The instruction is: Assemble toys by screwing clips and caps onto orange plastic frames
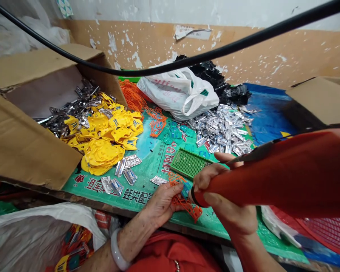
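Note:
My left hand [164, 202] pinches an orange lattice-like plastic part [188, 207] at the front edge of the table, with a small blue-green piece [185, 190] on it. In my right hand [232, 211] is a large red power screwdriver [272, 173], fingers wrapped round its front end. Its tip points at the part in my left hand; whether they touch is hidden. Just beyond the hands sits a green perforated tray [185, 162] with small metal bits, perhaps screws, at its right end. A metal plate [158, 180] lies next to my left hand.
Left, a cardboard box [31, 132] spills yellow parts [110, 128] and metal pieces. Behind stand a white plastic bag [178, 92], orange parts [132, 94] and black parts [209, 75]. Silvery plates [223, 128] are heaped right. A black cable [158, 71] crosses above; a bag [45, 226] hangs front left.

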Motion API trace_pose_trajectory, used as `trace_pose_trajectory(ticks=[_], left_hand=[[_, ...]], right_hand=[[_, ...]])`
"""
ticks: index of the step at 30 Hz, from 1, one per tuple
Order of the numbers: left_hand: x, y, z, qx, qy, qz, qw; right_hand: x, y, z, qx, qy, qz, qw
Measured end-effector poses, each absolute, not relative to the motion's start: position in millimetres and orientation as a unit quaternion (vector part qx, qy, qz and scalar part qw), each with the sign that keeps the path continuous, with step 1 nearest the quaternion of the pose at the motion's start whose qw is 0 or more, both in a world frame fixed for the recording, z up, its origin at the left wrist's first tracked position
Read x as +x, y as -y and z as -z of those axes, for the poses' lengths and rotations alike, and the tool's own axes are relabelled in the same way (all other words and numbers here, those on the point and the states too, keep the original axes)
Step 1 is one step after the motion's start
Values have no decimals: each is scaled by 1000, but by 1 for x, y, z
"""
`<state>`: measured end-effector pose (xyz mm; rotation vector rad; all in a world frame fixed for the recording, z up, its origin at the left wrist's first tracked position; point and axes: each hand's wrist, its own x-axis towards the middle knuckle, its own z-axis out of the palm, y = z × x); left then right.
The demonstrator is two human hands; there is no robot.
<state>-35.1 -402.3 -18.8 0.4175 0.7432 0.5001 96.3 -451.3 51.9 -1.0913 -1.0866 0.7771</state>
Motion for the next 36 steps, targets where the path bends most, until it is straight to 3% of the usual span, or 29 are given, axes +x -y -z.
trace_pose_trajectory(ticks=[10, 17, 28, 33, 36], left_hand=[[-42, 402, 6, 232, -338, -247, 878], [-57, 401, 0, 258, -368, -231, 863], [-81, 418, -7, 337, -379, -180, 843], [-83, 424, -5, 297, -366, -216, 855], [-84, 424, -2, 286, -359, -230, 858]], right_hand=[[93, 451, -71, -398, 428, -391, 711], [114, 438, -82, -466, 405, -290, 731], [135, 428, -85, -696, 390, -72, 598], [129, 451, -64, -655, 451, 48, 604], [131, 476, -32, -660, 540, 104, 511]])
